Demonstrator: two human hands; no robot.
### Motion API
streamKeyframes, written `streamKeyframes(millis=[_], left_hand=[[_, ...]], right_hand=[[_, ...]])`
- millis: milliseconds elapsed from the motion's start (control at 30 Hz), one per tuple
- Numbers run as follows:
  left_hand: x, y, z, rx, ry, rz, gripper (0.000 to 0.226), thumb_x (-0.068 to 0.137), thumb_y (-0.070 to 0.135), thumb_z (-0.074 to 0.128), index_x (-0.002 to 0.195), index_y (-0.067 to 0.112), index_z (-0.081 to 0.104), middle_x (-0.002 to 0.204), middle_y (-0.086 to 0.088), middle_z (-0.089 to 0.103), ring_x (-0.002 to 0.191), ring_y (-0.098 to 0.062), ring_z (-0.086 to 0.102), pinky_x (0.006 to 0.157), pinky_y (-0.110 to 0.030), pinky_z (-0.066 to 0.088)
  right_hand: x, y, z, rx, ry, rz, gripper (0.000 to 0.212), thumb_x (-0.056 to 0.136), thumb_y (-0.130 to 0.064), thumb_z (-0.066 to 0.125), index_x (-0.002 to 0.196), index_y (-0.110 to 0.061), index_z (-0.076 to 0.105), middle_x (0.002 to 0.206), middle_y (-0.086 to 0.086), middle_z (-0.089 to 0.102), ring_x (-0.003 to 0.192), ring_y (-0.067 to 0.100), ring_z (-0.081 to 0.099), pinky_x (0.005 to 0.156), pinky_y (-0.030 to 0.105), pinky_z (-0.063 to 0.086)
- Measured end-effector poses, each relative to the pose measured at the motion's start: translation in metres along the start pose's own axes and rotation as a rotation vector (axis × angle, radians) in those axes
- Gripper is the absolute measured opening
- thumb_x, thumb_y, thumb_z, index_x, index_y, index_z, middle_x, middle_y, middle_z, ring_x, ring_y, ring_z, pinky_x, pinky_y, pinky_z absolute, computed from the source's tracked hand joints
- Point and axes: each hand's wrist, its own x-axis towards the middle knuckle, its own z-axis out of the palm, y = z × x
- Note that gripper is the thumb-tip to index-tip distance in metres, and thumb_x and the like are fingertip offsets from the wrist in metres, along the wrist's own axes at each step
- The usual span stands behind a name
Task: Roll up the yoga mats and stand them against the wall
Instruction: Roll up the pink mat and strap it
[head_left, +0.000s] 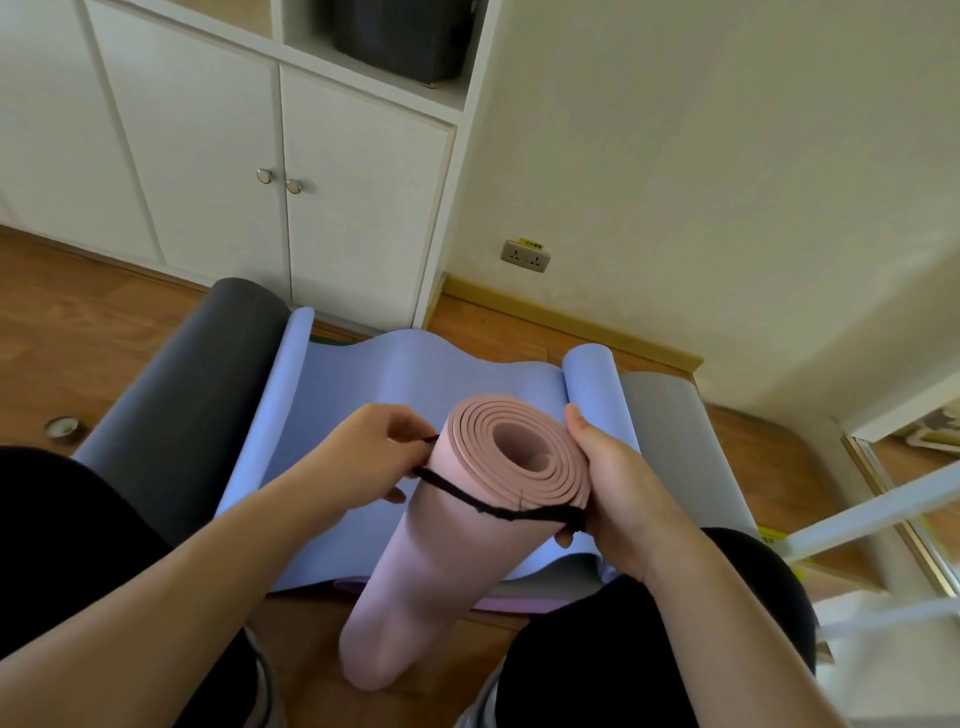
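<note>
Your rolled pink mat (415, 561) upright between both hands, left hand (363, 452) pinching black strap (467, 499), right hand (618, 488) gripping the roll, blue mat (374, 384) unrolled beyond, grey mat (208, 364) far left.

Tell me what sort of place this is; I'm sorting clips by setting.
Probably a room in a home: white cupboard doors with round knobs, a wooden floor, a wall socket above the skirting, and yoga mats spread on the floor.
</note>
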Motion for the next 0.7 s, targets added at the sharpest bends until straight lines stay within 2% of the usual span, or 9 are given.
streamKeyframes(millis=[133, 233, 300, 367, 433, 500, 533, 600, 700], left_hand=[[0.002, -0.006, 0.004, 0.313, 0.003, 0.104, 0.011, 0.105, 0.018, 0.059, 0.111, 0.024, 0.066, 0.099, 0.004, 0.069, 0.078, -0.016, 0.073, 0.056, -0.027, 0.062], [0.002, -0.010, 0.001, 0.476, -0.041, 0.109, 0.011, 0.106, 0.019, 0.056, 0.111, 0.027, 0.062, 0.095, 0.002, 0.070, 0.072, -0.016, 0.074, 0.054, -0.029, 0.062], [0.001, -0.016, -0.001, 0.621, -0.108, 0.060, 0.013, 0.105, 0.016, 0.051, 0.108, 0.023, 0.062, 0.093, -0.001, 0.071, 0.068, -0.017, 0.074, 0.055, -0.035, 0.063], [-0.003, -0.022, 0.001, 0.672, -0.208, -0.024, 0.019, 0.101, 0.010, 0.043, 0.104, 0.015, 0.061, 0.091, -0.006, 0.072, 0.066, -0.019, 0.076, 0.060, -0.041, 0.065], [-0.003, -0.027, 0.004, 0.602, -0.247, -0.058, 0.022, 0.099, 0.007, 0.039, 0.100, 0.010, 0.062, 0.088, -0.009, 0.074, 0.063, -0.019, 0.076, 0.061, -0.043, 0.065], [0.000, -0.029, 0.004, 0.561, -0.211, -0.070, 0.022, 0.100, 0.005, 0.039, 0.099, 0.010, 0.061, 0.085, -0.011, 0.074, 0.061, -0.020, 0.075, 0.059, -0.041, 0.065], [0.003, -0.032, 0.005, 0.553, -0.205, -0.091, 0.022, 0.102, 0.004, 0.040, 0.099, 0.010, 0.061, 0.084, -0.011, 0.074, 0.060, -0.021, 0.075, 0.059, -0.039, 0.065], [0.007, -0.039, 0.009, 0.575, -0.219, -0.148, 0.019, 0.102, 0.002, 0.044, 0.102, 0.008, 0.062, 0.084, -0.011, 0.074, 0.059, -0.020, 0.075, 0.059, -0.036, 0.065], [0.010, -0.055, 0.016, 0.583, -0.201, -0.258, 0.013, 0.097, -0.001, 0.061, 0.106, 0.009, 0.061, 0.085, -0.007, 0.074, 0.059, -0.017, 0.075, 0.064, -0.037, 0.066]], right_hand=[[0.007, 0.008, -0.004, -0.026, 0.073, -0.011, 0.075, 0.113, -0.057, 0.029, 0.108, -0.002, 0.080, 0.074, 0.011, 0.070, 0.060, 0.021, 0.060, 0.045, 0.032, 0.045], [0.004, 0.014, -0.002, -0.011, 0.036, 0.004, 0.064, 0.115, -0.052, 0.031, 0.117, -0.011, 0.081, 0.095, 0.011, 0.076, 0.073, 0.021, 0.068, 0.049, 0.036, 0.053], [0.005, 0.017, 0.003, -0.119, 0.016, 0.031, 0.038, 0.116, -0.019, 0.041, 0.135, -0.004, 0.071, 0.124, 0.007, 0.073, 0.076, 0.011, 0.070, 0.056, 0.028, 0.060], [0.008, 0.021, 0.012, -0.197, 0.012, 0.091, 0.038, 0.110, 0.006, 0.041, 0.146, 0.008, 0.055, 0.140, 0.018, 0.063, 0.078, 0.013, 0.066, 0.067, 0.024, 0.062], [0.022, 0.036, 0.013, -0.236, 0.031, 0.119, 0.030, 0.108, 0.006, 0.048, 0.133, 0.008, 0.064, 0.118, 0.024, 0.070, 0.084, 0.025, 0.063, 0.077, 0.039, 0.065], [0.028, 0.047, 0.016, -0.281, 0.041, 0.173, 0.021, 0.105, 0.008, 0.052, 0.112, 0.008, 0.071, 0.090, 0.019, 0.065, 0.079, 0.027, 0.061, 0.072, 0.034, 0.064], [0.031, 0.053, 0.013, -0.282, 0.041, 0.177, 0.022, 0.103, 0.007, 0.053, 0.111, 0.004, 0.074, 0.089, 0.021, 0.066, 0.079, 0.028, 0.064, 0.074, 0.038, 0.065], [0.030, 0.062, 0.014, -0.203, 0.032, 0.146, 0.029, 0.102, 0.000, 0.050, 0.106, -0.010, 0.076, 0.089, 0.014, 0.073, 0.075, 0.019, 0.071, 0.069, 0.039, 0.064], [0.032, 0.069, 0.013, -0.135, 0.067, 0.168, 0.050, 0.100, 0.000, 0.040, 0.072, -0.025, 0.073, 0.065, -0.002, 0.069, 0.063, 0.017, 0.066, 0.062, 0.033, 0.060]])
